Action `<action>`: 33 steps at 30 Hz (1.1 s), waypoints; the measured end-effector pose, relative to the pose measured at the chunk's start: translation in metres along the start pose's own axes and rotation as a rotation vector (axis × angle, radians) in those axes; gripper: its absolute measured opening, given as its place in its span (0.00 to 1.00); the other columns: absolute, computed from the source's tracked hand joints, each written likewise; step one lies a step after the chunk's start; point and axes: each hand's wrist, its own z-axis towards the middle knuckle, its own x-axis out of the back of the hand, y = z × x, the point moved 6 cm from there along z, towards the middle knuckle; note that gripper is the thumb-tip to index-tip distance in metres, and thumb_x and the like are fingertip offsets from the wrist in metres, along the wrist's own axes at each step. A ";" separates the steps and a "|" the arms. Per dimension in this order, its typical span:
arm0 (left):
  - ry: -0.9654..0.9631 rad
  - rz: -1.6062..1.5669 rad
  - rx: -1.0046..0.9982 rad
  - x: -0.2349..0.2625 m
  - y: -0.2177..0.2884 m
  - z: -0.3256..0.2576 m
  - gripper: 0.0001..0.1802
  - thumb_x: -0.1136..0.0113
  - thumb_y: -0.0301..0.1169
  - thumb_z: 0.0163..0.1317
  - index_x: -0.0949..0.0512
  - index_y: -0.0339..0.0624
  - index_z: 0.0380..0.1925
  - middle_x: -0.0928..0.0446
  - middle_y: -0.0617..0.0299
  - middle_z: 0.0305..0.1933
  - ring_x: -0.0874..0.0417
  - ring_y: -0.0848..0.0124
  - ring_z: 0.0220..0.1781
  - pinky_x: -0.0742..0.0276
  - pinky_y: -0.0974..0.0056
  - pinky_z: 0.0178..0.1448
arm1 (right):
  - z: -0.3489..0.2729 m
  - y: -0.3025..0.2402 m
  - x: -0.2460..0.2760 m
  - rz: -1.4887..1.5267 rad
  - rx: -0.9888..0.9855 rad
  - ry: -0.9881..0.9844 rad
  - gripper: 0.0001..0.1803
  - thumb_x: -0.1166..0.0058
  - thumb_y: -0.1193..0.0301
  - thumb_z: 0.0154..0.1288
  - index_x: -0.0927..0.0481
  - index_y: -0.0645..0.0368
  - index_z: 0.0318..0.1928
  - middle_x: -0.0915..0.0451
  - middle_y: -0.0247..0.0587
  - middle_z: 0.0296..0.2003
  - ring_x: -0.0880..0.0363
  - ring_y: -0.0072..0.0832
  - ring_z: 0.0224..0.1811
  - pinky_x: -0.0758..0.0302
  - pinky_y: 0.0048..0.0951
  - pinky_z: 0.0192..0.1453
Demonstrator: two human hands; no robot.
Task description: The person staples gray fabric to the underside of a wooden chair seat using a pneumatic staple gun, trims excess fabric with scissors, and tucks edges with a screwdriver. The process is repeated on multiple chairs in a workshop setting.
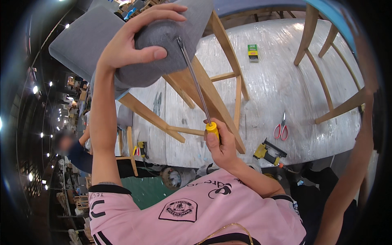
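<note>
Driving a long screwdriver with a yellow plastic handle and a thin steel shaft into the underside of an upturned chair looks like the step in hand. The right hand is clenched around the yellow handle, thumb laid along it, low and close to the chest. The shaft runs up and to the left, and its tip meets the grey fabric-covered seat cushion just where the cushion sits against the pale wooden chair frame. The left hand is spread over the rounded corner of that cushion, fingers curled over the top and thumb pressed on the face, holding it steady. The chair rests legs-out on a table wrapped in clear plastic film.

Whether the tip sits in a screw head cannot be told; the fabric hides it. My judgement is that the next move calls for keeping the shaft in line with the fastener, pressing along it while turning, and bracing the cushion so it does not shift.

Red-handled scissors, a yellow and black staple gun and a small green and yellow box lie apart on the table, with a second wooden chair frame to the right.
</note>
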 end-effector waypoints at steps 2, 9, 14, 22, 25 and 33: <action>0.010 -0.003 -0.042 0.002 0.005 0.000 0.35 0.29 0.57 0.47 0.15 0.52 0.55 0.26 0.47 0.71 0.26 0.48 0.73 0.34 0.44 0.76 | 0.002 0.003 0.006 -0.046 0.018 -0.018 0.21 0.42 0.66 0.75 0.24 0.64 0.62 0.21 0.43 0.34 0.23 0.29 0.31 0.25 0.31 0.38; -0.013 0.023 -0.162 0.000 0.016 0.001 0.21 0.31 0.47 0.51 0.15 0.52 0.43 0.27 0.40 0.70 0.26 0.46 0.72 0.34 0.43 0.75 | 0.007 -0.045 0.060 -0.393 0.216 0.067 0.18 0.39 0.68 0.72 0.19 0.63 0.58 0.18 0.47 0.33 0.20 0.35 0.29 0.25 0.31 0.35; 0.029 0.014 -0.192 0.004 0.016 0.001 0.26 0.31 0.47 0.52 0.19 0.50 0.51 0.28 0.41 0.70 0.26 0.44 0.72 0.36 0.41 0.77 | 0.018 -0.057 0.068 -0.492 0.211 0.068 0.22 0.36 0.65 0.71 0.19 0.63 0.59 0.19 0.45 0.32 0.20 0.33 0.29 0.26 0.31 0.34; 0.048 -0.062 -0.100 -0.003 0.008 0.001 0.38 0.32 0.49 0.52 0.24 0.44 0.62 0.23 0.44 0.66 0.28 0.48 0.75 0.39 0.41 0.80 | 0.016 -0.004 0.029 0.561 -0.226 -0.329 0.26 0.54 0.55 0.83 0.24 0.65 0.65 0.21 0.40 0.32 0.28 0.20 0.19 0.32 0.21 0.24; -0.023 0.041 -0.117 0.002 0.007 0.002 0.38 0.33 0.51 0.52 0.22 0.41 0.61 0.20 0.47 0.64 0.27 0.50 0.75 0.39 0.42 0.80 | 0.013 0.005 0.001 0.907 -0.280 -0.484 0.32 0.63 0.49 0.84 0.28 0.65 0.66 0.23 0.43 0.32 0.29 0.19 0.16 0.33 0.20 0.18; -0.067 0.068 -0.121 0.004 -0.003 0.007 0.34 0.35 0.53 0.54 0.18 0.44 0.57 0.21 0.50 0.66 0.27 0.50 0.74 0.37 0.45 0.79 | 0.045 -0.003 -0.016 1.631 -0.189 -0.492 0.33 0.62 0.45 0.82 0.31 0.64 0.65 0.25 0.39 0.30 0.31 0.20 0.14 0.32 0.22 0.17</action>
